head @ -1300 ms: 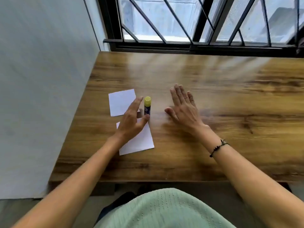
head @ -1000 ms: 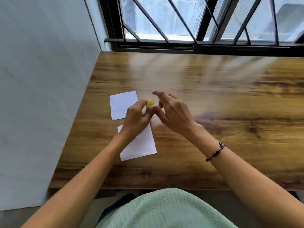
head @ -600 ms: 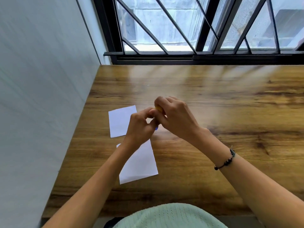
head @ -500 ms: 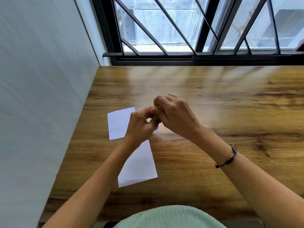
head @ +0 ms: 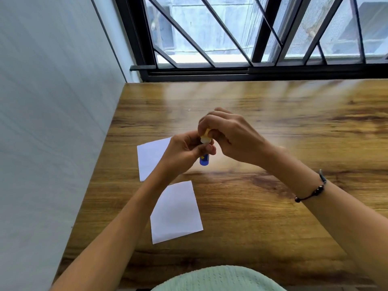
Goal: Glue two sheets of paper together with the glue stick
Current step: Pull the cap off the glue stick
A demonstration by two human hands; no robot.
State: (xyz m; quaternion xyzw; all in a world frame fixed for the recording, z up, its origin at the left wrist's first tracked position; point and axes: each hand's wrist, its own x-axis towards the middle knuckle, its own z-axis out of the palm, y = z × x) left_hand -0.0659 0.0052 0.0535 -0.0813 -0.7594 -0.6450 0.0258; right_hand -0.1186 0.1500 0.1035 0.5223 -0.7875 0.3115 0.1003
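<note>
Wooden table (head: pixel 273 206) set against a grey wall (head: pixel 52 122) on the left and a barred window (head: pixel 252 38) at the far edge. 2 white paper sheets lie flat on the table's left part: the near sheet (head: pixel 178 213), partly crossed by the left forearm, and the far sheet (head: pixel 150 158), partly hidden behind the left hand; the 2 sheets lie close together, corners nearly meeting. Left hand (head: pixel 184 152) and right hand (head: pixel 233 139) meet above the table, beyond the near sheet. Left fingers curl round the blue body of the glue stick (head: pixel 204 160), held upright off the table. Right fingers curl down over the yellow cap (head: pixel 206 134), pinching it. A whitish band shows between cap and body. A beaded bracelet (head: pixel 312 192) circles the right wrist.
</note>
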